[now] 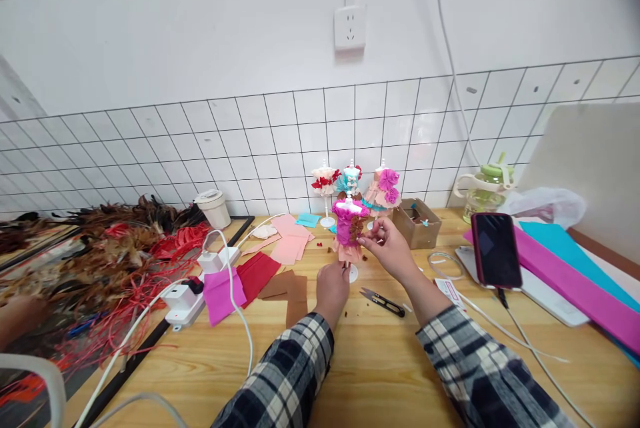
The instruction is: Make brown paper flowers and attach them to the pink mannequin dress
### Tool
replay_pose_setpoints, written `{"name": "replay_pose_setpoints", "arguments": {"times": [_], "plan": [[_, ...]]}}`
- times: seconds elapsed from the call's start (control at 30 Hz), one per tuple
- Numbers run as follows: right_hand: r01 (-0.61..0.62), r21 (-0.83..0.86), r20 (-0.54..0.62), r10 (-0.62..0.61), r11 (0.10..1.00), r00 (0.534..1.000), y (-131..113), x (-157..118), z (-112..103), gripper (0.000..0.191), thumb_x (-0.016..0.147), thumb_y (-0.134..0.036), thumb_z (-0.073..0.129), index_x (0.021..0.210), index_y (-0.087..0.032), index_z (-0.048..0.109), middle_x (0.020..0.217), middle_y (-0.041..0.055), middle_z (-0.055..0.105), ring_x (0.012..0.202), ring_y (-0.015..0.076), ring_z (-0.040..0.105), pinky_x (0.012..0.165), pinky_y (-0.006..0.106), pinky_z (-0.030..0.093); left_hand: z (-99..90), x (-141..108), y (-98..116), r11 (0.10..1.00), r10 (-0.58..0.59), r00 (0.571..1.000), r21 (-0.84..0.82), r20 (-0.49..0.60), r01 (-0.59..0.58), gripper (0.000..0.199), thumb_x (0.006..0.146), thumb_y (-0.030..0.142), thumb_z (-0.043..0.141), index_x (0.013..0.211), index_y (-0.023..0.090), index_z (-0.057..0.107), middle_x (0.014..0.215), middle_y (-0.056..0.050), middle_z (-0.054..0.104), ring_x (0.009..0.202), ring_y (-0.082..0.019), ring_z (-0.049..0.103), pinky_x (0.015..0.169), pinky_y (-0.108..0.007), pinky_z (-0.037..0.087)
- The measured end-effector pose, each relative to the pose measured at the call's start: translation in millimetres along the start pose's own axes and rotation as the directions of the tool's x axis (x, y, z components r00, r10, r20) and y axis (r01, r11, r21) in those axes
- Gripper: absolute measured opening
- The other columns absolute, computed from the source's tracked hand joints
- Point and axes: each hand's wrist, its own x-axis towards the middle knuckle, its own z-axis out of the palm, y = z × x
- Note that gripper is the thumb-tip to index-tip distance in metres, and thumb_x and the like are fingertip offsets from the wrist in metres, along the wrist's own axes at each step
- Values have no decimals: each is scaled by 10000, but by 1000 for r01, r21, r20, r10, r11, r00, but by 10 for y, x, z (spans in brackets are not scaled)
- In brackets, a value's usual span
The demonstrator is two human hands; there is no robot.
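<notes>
A miniature dress form (346, 225) stands at the middle of the table, dressed in magenta and peach crepe paper with brown ruffles on its right side. My left hand (332, 288) is closed around its stand, just below the skirt. The fingertips of my right hand (385, 245) pinch at the brown paper ruffle (358, 228). Behind it are a dress form with red trim (325, 181), a turquoise one (351, 181) and a peach one with magenta flowers (383, 188). Black thread snips (383, 302) lie between my forearms.
Crepe paper pieces in pink (287, 238), red (256, 278), magenta (224, 296) and brown (287, 291) lie left. Feathers and red strings (125, 248) fill the far left, with another person's hand (20, 321). Right are a cardboard box (417, 231), a phone (496, 251) and a green-lidded bottle (485, 191).
</notes>
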Motion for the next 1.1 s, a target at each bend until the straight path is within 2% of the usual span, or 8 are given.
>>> {"name": "replay_pose_setpoints", "arguments": {"times": [0.23, 0.4, 0.57, 0.63, 0.7, 0.8, 0.9, 1.1], "plan": [[-32, -15, 36, 32, 999, 999, 8, 22, 8, 400, 661, -416, 691, 797, -245, 356, 717, -28, 603, 618, 144, 557, 549, 258, 405, 11, -5, -4, 1000, -16, 1000, -9, 6, 16, 312, 921, 372, 394, 1032, 217, 642, 922, -81, 686, 881, -216, 612, 770, -294, 397], [-32, -61, -2, 32, 998, 999, -55, 11, 10, 418, 659, -466, 678, 785, -244, 347, 702, -27, 602, 555, 126, 497, 533, 256, 375, 50, 0, -26, 999, 9, 1000, -46, -3, -9, 287, 919, 348, 413, 991, 224, 661, 896, -67, 704, 868, -209, 623, 980, -355, 324], [-22, -127, -21, 20, 992, 1000, -62, -4, 16, 340, 679, -404, 658, 795, -241, 382, 682, -43, 566, 508, 105, 439, 507, 245, 351, 27, -1, -12, 999, 6, 1000, -47, 22, -5, 279, 916, 341, 422, 990, 221, 663, 915, -65, 708, 883, -200, 626, 1038, -358, 275], [-12, -187, -46, 4, 982, 999, -64, -9, 17, 286, 689, -367, 640, 815, -237, 419, 681, -43, 556, 502, 100, 422, 501, 245, 349, 1, -10, 4, 999, 14, 998, -43, 57, -12, 263, 913, 314, 426, 1004, 223, 655, 947, -65, 706, 901, -196, 627, 1014, -343, 301], [3, -269, -86, -28, 963, 996, -67, -12, 12, 268, 690, -344, 632, 883, -230, 485, 741, -21, 587, 549, 112, 459, 523, 255, 375, -23, -24, 21, 999, 14, 996, -34, 87, -11, 259, 911, 305, 426, 1026, 226, 643, 978, -68, 701, 916, -199, 627, 923, -312, 370], [27, -322, -97, -62, 946, 993, -51, -9, -5, 390, 694, -343, 632, 1055, -219, 552, 921, 34, 638, 745, 164, 563, 632, 292, 443, -46, -46, 41, 1000, -4, 995, -28, 99, 7, 274, 912, 336, 422, 1056, 225, 626, 1003, -74, 695, 925, -209, 626, 801, -283, 409], [39, -291, -74, -63, 956, 995, -9, 3, -18, 485, 697, -351, 635, 1151, -204, 545, 981, 62, 653, 880, 207, 593, 729, 332, 455, -53, -69, 58, 999, -24, 994, -29, 109, 27, 275, 914, 348, 425, 1065, 222, 618, 1009, -75, 693, 941, -208, 620, 789, -272, 400], [75, -311, -94, -110, 947, 989, 2, -8, -3, 533, 684, -309, 616, 1187, -210, 468, 889, 31, 623, 735, 162, 533, 690, 308, 432, -47, -124, 94, 1000, 3, 996, -28, 93, 0, 255, 920, 360, 414, 1019, 231, 611, 983, -68, 690, 910, -204, 622, 743, -267, 398]]}}
